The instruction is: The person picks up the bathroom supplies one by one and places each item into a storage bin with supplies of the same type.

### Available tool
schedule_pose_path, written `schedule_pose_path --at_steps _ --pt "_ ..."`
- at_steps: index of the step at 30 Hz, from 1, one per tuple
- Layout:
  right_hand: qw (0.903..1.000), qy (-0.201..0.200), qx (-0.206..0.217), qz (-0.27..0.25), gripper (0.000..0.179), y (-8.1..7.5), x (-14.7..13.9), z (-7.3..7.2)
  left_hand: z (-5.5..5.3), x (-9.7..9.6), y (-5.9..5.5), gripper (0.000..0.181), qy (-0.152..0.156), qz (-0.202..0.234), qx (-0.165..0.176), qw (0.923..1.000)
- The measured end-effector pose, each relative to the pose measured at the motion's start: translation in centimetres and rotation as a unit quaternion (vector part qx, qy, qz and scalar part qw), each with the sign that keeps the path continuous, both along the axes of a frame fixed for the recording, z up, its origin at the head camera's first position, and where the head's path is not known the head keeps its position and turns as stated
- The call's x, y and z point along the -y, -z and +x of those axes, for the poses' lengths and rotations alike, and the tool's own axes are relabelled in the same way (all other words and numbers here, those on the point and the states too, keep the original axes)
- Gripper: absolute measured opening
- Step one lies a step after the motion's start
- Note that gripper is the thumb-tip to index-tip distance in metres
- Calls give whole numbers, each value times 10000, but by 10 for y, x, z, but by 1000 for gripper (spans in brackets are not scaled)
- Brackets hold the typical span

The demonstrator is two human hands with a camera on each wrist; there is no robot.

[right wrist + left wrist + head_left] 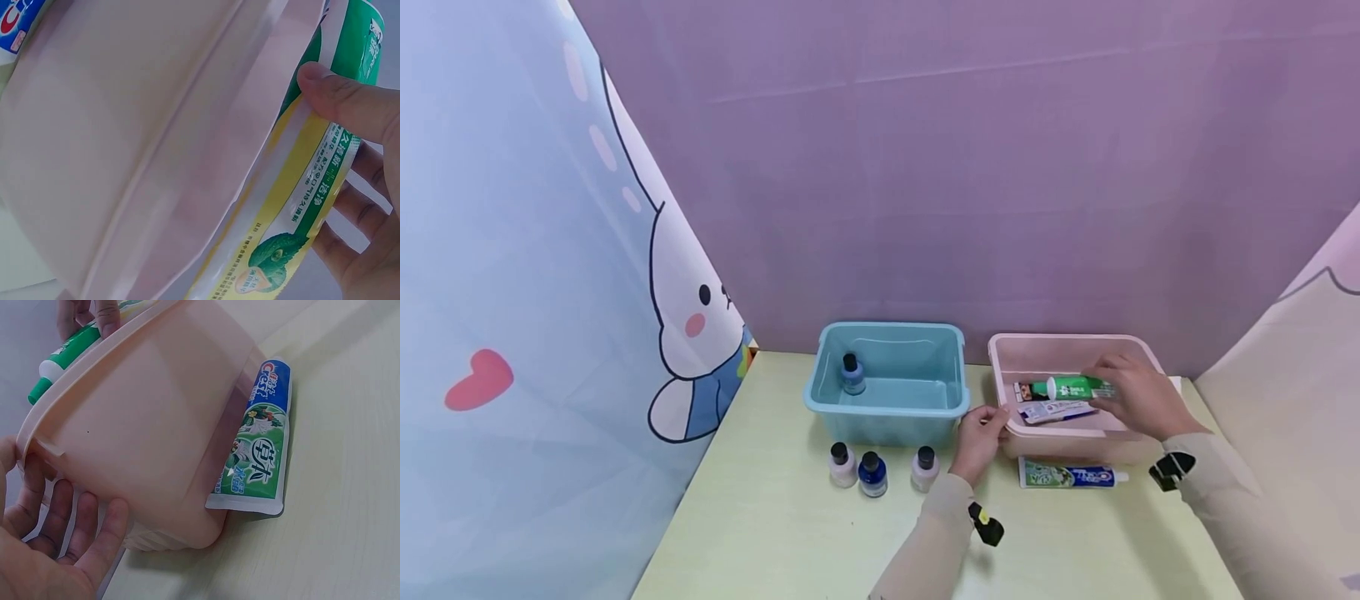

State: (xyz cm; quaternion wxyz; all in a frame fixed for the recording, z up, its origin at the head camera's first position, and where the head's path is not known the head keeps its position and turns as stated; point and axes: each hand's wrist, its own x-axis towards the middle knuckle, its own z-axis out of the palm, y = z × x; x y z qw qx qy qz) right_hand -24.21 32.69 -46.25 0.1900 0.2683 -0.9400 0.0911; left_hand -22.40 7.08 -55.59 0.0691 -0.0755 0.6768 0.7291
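Note:
Over the pink bin [1078, 340], my right hand [1138, 396] holds a green toothpaste tube [1075, 387] with a green cap. In the right wrist view, thumb and fingers grip the tube [281, 206] where its green part meets a yellow and white printed end. My left hand [977, 442] pinches the bin's near left rim, its fingers [94, 531] against the outer wall. Inside the bin lies another toothpaste tube [1054, 412], white and blue, beside a dark-printed item [1022, 390]. A blue and green Crest tube [1067, 475] lies on the table along the bin's front.
Left of the pink bin stands a blue bin [887, 412] with one blue bottle [852, 375] inside. Before it on the table [775, 533] stand two pale bottles [842, 468] and a dark blue bottle [872, 477], all black-capped. A purple cloth [925, 192] hangs behind.

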Motion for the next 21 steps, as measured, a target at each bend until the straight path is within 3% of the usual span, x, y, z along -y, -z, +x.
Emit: schedule_pose_path --at_steps 8,13,21 --pt "9988 67 459 169 41 -7 4 -6 2 1 -3 25 41 0 135 9999" --pt "9988 -10 422 247 41 -7 3 -13 2 1 -3 32 64 2 69 10000" --pt "9984 -38 340 450 42 -11 4 -23 2 1 -3 27 52 48 58 10000"
